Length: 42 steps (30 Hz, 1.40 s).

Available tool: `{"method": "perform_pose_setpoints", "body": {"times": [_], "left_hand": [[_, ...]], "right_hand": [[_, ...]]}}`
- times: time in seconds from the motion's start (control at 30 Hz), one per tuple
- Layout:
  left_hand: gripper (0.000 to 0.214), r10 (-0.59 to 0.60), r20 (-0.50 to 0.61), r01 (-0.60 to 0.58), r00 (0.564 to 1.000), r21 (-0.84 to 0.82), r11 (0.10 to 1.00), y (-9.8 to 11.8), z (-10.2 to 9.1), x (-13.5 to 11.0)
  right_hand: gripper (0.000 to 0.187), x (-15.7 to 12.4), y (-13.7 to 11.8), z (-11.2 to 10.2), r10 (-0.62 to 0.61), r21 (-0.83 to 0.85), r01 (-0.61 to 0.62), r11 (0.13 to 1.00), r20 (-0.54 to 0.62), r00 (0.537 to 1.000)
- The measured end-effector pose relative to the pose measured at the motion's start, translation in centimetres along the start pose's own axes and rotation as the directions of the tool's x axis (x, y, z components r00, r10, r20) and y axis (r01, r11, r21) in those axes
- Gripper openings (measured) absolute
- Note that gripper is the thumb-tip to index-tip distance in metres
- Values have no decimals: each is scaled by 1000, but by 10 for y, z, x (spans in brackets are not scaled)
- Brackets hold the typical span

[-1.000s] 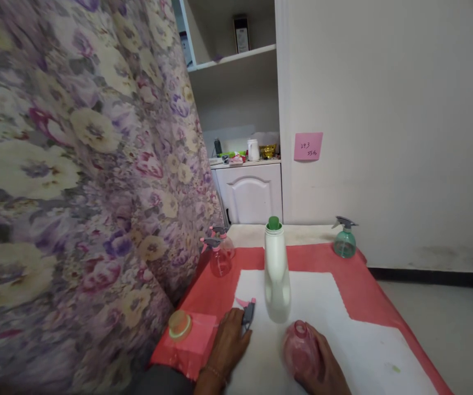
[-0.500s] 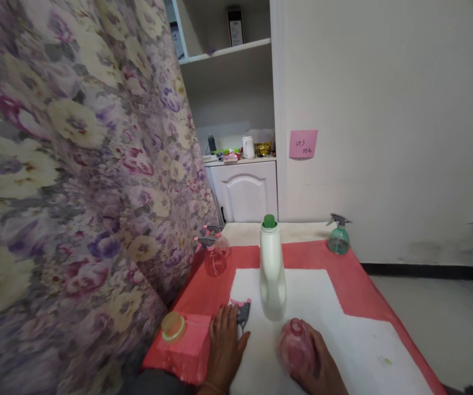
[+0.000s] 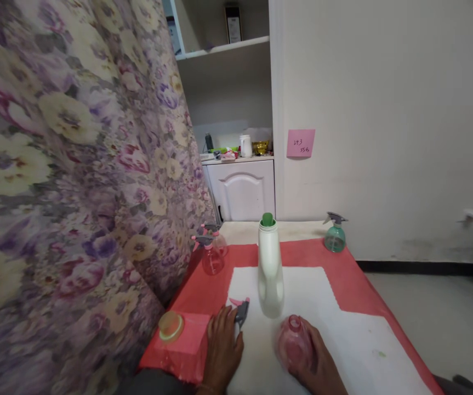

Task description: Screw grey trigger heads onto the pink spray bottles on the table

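Observation:
My left hand lies on a white sheet, its fingers curled over a grey and pink spray nozzle. My right hand wraps round an open pink round bottle that stands on the sheet with no cap on its neck. Just behind both hands stands a tall white bottle with a green cap.
A red cloth covers the low table. Two pink spray bottles stand at the back left, a green spray bottle at the back right. A round lid lies at the front left. A flowered curtain hangs close on the left.
The view has drifted slightly, so everything sits a little further left and higher. My left hand has closed more over the nozzle. The right hand stays on the pink bottle.

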<state>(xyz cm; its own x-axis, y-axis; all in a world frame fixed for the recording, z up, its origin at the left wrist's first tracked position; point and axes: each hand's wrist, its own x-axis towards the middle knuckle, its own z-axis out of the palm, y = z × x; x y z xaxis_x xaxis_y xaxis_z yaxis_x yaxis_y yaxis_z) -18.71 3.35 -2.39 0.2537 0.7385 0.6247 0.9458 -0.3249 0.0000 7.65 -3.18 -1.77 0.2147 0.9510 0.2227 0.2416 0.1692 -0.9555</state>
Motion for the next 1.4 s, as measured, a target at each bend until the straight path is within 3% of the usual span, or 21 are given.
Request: {"method": "perform_pose_setpoints", "body": {"times": [0.2,0.47,0.77,1.0,1.17,1.27,1.33,1.4], "left_hand": [[64,-19,69,23,997,-51,998,0,-3,-2],[44,-95,72,100,993,-77,992,-3,2,0],[47,-123,102,133,987,-98,986,1,-7,12],[42,-154,48,158,987,-92,983,-1,-5,13],[23,-175,-5,173,985,-124,977,7,-29,3],[28,-145,-1,142,989,-209,967,13,-49,-11],[31,-104,71,119,992,-257,959,18,-54,-22],[31,-72,240,132,968,-246,960,25,-51,-37]], "right_hand": [[65,0,-3,-2,9,-29,-9,1000,4,1000],[64,-1,-4,-1,-14,-31,13,999,-20,1000],[63,-1,0,0,-46,-38,45,998,-23,999],[59,-1,-11,2,-6,-68,3,998,-55,998],[57,-2,-9,2,18,-64,-23,998,-72,997],[61,-2,-7,-1,-8,-57,6,998,-44,999],[61,-2,-7,-3,-35,-41,34,999,-29,999],[59,-2,-9,-4,-46,-36,46,998,-26,999]]}}
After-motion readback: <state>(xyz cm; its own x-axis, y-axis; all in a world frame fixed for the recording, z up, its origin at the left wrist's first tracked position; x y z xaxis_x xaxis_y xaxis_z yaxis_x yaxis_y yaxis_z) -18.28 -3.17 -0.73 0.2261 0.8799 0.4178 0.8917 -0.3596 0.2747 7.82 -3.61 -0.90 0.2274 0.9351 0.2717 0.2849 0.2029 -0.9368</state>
